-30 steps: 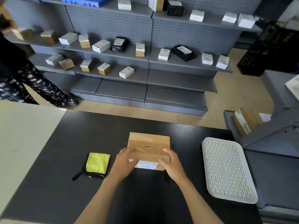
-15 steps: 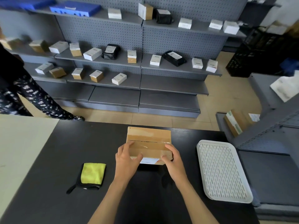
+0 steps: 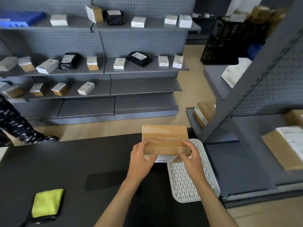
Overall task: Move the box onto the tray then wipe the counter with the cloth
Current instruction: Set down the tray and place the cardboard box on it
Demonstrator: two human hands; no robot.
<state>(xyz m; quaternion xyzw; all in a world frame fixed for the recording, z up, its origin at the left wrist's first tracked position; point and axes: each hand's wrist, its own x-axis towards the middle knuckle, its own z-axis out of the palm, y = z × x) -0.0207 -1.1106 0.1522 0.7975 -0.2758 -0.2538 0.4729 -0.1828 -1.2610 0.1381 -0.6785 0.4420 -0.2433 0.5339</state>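
A taped brown cardboard box (image 3: pixel 164 139) with a white label on its near side is held off the black counter (image 3: pixel 65 164), over the left far part of the white slotted tray (image 3: pixel 185 182). My left hand (image 3: pixel 141 158) grips its left side and my right hand (image 3: pixel 191 158) grips its right side. The folded yellow cloth (image 3: pixel 46 203) with a black edge lies flat on the counter at the near left, well away from both hands. The box hides the tray's far left corner.
Grey pegboard shelving (image 3: pixel 105 66) with several small boxes stands across the aisle. A second grey shelf unit (image 3: pixel 255 145) with parcels stands close to the tray's right. A person's patterned leg (image 3: pixel 18 128) is at the far left.
Both hands have lifted the box off the counter and carried it right, to above the tray's left side. The view has swung right, so the cloth now sits at lower left.
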